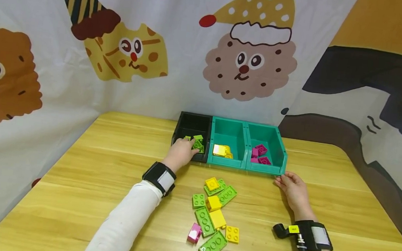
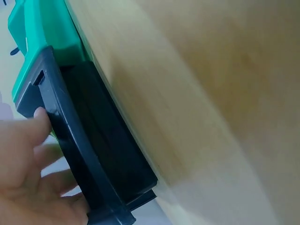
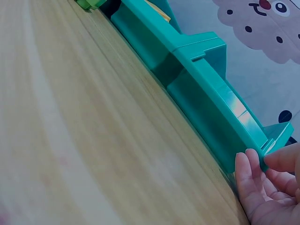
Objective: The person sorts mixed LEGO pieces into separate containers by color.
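Observation:
My left hand (image 1: 184, 152) reaches over the front wall of the black bin (image 1: 191, 124), its fingertips beside the green bricks (image 1: 198, 143) inside. In the left wrist view the left hand (image 2: 28, 164) has relaxed, spread fingers at the black bin's (image 2: 93, 140) rim and holds nothing. My right hand (image 1: 289, 185) lies on the table, fingers touching the front right corner of the right teal bin (image 1: 272, 169). The right wrist view shows fingertips (image 3: 246, 171) against the teal bin's (image 3: 206, 93) front face. The middle teal bin (image 1: 229, 132) holds yellow bricks (image 1: 221, 151); the right one holds pink bricks (image 1: 260, 154).
Loose green bricks (image 1: 212, 246), yellow bricks (image 1: 217, 218) and one pink brick (image 1: 194, 233) lie in a pile on the wooden table (image 1: 74, 178), between my two arms. A cartoon-printed cloth (image 1: 121, 54) hangs behind the bins.

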`<action>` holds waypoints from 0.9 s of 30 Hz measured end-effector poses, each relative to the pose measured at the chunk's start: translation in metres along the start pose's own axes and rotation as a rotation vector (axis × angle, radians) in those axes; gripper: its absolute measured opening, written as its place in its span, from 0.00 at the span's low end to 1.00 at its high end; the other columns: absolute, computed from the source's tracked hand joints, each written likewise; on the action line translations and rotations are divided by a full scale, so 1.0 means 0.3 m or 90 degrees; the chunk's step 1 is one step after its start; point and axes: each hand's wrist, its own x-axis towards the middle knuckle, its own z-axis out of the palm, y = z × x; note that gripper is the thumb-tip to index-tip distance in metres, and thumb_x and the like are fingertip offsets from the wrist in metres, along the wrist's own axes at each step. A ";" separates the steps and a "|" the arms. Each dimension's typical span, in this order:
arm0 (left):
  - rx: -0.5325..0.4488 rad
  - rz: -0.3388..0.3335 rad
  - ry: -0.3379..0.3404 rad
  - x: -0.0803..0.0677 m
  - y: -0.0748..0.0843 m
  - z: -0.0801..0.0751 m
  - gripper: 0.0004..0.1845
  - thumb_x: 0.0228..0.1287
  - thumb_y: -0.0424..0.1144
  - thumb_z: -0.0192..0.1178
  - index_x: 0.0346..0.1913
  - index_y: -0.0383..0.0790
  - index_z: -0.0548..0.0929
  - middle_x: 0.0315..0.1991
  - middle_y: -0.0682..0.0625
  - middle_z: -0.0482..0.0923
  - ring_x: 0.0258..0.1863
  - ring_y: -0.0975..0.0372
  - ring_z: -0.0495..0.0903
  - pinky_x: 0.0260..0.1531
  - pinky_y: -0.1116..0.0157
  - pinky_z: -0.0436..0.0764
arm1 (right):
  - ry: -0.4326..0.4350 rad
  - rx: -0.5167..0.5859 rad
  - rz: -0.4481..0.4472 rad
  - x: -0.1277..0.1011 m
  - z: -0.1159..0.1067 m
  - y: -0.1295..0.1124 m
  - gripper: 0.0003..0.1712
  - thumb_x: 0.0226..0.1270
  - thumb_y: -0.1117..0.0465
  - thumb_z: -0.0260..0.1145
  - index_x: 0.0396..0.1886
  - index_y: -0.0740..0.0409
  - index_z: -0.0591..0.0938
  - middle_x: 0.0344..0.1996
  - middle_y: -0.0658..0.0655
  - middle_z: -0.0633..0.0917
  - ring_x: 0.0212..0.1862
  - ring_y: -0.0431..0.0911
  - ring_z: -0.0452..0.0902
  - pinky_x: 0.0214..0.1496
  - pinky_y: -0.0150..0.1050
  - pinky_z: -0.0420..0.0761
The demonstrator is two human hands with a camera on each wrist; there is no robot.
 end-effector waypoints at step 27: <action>-0.145 0.145 0.042 -0.145 0.072 -0.076 0.21 0.65 0.44 0.59 0.57 0.37 0.78 0.60 0.41 0.74 0.62 0.49 0.69 0.63 0.54 0.69 | -0.001 0.007 -0.002 0.000 0.001 0.002 0.14 0.73 0.66 0.48 0.53 0.71 0.63 0.30 0.44 0.77 0.36 0.32 0.78 0.44 0.24 0.80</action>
